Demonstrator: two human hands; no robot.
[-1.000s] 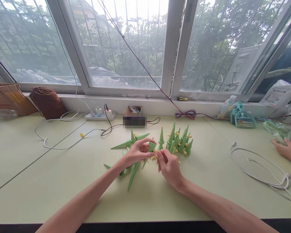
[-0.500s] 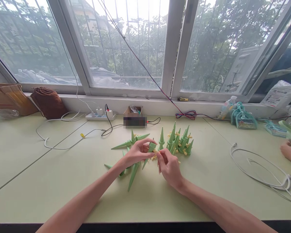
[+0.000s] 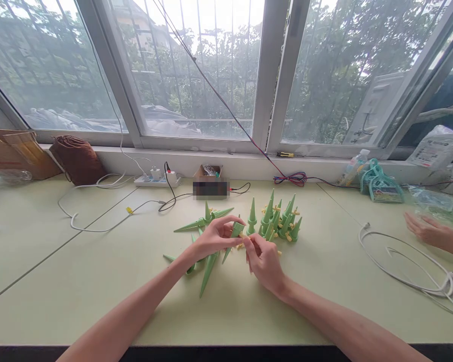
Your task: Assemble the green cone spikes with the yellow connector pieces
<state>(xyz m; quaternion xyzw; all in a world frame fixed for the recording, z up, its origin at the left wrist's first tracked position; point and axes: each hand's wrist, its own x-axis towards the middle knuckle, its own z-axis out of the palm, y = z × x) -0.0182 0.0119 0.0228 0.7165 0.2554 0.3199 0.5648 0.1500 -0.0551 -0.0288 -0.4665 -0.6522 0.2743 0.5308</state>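
Observation:
My left hand is closed round a green cone-shaped spike held just above the pale green table. My right hand pinches a small yellow piece at the wide end of that spike. Several loose green spikes lie flat to the left under my left hand. A cluster of upright green spikes with yellow pieces stands just beyond my right hand.
Another person's hand lies flat at the right edge beside clear bags. A white cable coils at the right. A power strip, small box, brown pouch and bottle line the window sill.
My hands stay on the spike and yellow piece with barely any shift. The other person's hand at the right has moved left and now lies flat on the table.

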